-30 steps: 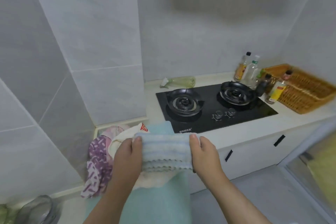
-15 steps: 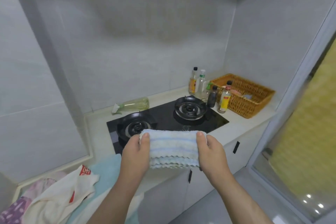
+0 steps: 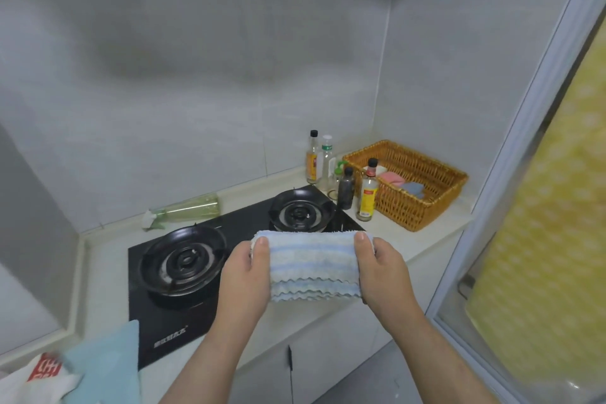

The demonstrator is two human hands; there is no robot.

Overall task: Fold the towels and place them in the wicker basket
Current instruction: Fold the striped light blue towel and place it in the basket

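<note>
A folded towel (image 3: 313, 264), pale blue with white stripes and wavy layered edges along the bottom, is held between the left hand (image 3: 244, 279) and the right hand (image 3: 382, 267). Each end is pinched (thumbs on top, fingers curled behind), and the wicker basket (image 3: 423, 207) is seen beyond the right hand.

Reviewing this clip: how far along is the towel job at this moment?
Done: a pink cloth and a grey-blue cloth lie in the wicker basket. In hand: the left hand and right hand hold a folded striped towel near the stove, not yet at the basket. Left: a teal towel and a white cloth wait at the lower left.
</note>
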